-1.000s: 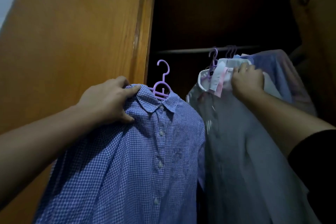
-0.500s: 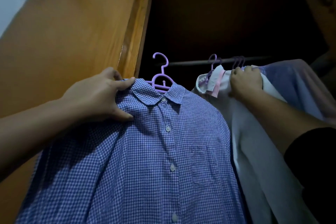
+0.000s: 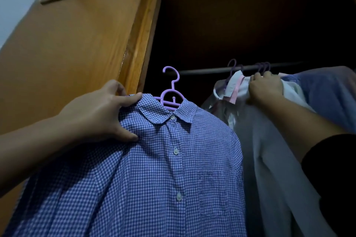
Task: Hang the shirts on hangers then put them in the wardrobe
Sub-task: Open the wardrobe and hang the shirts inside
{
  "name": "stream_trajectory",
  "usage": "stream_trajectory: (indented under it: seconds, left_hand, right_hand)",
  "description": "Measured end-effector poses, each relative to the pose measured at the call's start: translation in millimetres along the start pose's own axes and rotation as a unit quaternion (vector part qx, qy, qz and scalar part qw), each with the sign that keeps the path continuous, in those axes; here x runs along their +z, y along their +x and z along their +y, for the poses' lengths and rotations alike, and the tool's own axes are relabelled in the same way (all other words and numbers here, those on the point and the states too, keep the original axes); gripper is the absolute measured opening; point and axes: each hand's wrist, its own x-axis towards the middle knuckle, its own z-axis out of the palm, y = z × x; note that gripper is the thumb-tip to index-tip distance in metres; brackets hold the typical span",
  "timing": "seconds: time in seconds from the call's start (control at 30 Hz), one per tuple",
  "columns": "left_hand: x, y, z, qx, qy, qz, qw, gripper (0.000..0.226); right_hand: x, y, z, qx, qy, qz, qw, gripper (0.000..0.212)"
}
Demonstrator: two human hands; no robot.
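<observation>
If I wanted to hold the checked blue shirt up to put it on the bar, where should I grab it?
Probably grab the checked blue shirt at its shoulder beside the collar, coming from the side, as the left hand does. The purple hanger sits stiff under the cloth there, so your fingers pinch both together. That leaves the hook free and upright to reach the bar.

Home bedroom: wooden wardrobe (image 3: 81,48), hanging shirts (image 3: 269,140).
</observation>
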Motion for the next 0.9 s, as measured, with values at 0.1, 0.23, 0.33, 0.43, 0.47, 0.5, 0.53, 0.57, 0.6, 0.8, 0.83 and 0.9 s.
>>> stream_trajectory:
  seconds: [0.1,0.23,0.33,0.43,0.47,0.5,0.53,0.57,0.6,0.8,0.83,0.9]
  left_hand:
    - [-0.9,-1.1,0.5,0.001,0.007,-0.004,1.0,0.118]
    - [1.7,-3.4,-1.4,0.003,0.014,0.007,1.0,0.119]
    - [5.0,-4.7,-3.6,0.001,0.014,0.015,1.0,0.118]
    - [7.3,-6.2,-5.7,0.007,0.0,0.027,1.0,0.117]
    - [7.7,-6.7,-6.2,0.009,-0.005,0.031,0.999,0.116]
    - [8.1,-6.9,-6.4,0.009,-0.009,0.034,0.999,0.115]
    - [8.7,-7.2,-6.7,0.01,-0.016,0.038,0.999,0.114]
    - [9.7,-7.7,-7.0,0.01,-0.023,0.042,0.999,0.114]
    - [11.1,-8.1,-7.7,0.013,-0.03,0.047,0.998,0.113]
    - [23.3,-15.9,-16.0,0.019,-0.059,0.072,0.995,0.11]
    - [25.1,-19.5,-17.3,0.021,-0.066,0.075,0.995,0.112]
    - [30.9,-27.6,-20.8,0.03,-0.076,0.082,0.993,0.111]
  right_hand:
    - [2.2,0.0,-2.5,-0.019,-0.008,-0.002,1.0,0.063]
    - [12.8,-7.8,-7.9,-0.033,-0.015,0.018,0.999,0.059]
    - [18.4,-12.7,-11.9,-0.034,-0.03,0.05,0.998,0.052]
    - [21.0,-21.0,-15.2,-0.05,-0.039,0.09,0.994,0.047]
    - [22.1,-24.5,-17.2,-0.06,-0.027,0.093,0.994,0.051]
    - [22.8,-29.2,-20.8,-0.075,0.003,0.096,0.993,0.053]
    - [22.9,-34.8,-25.8,-0.094,0.054,0.101,0.989,0.054]
    - [21.4,-42.2,-32.3,-0.111,0.121,0.111,0.98,0.051]
    - [19.1,-50.5,-38.7,-0.126,0.195,0.128,0.964,0.047]
    - [-5.8,-115.9,-53.6,-0.184,0.44,0.13,0.869,0.061]
    - [-8.9,-125.5,-53.6,-0.193,0.439,0.115,0.87,0.071]
    - [-12.9,-142.6,-51.5,-0.205,0.432,0.099,0.872,0.089]
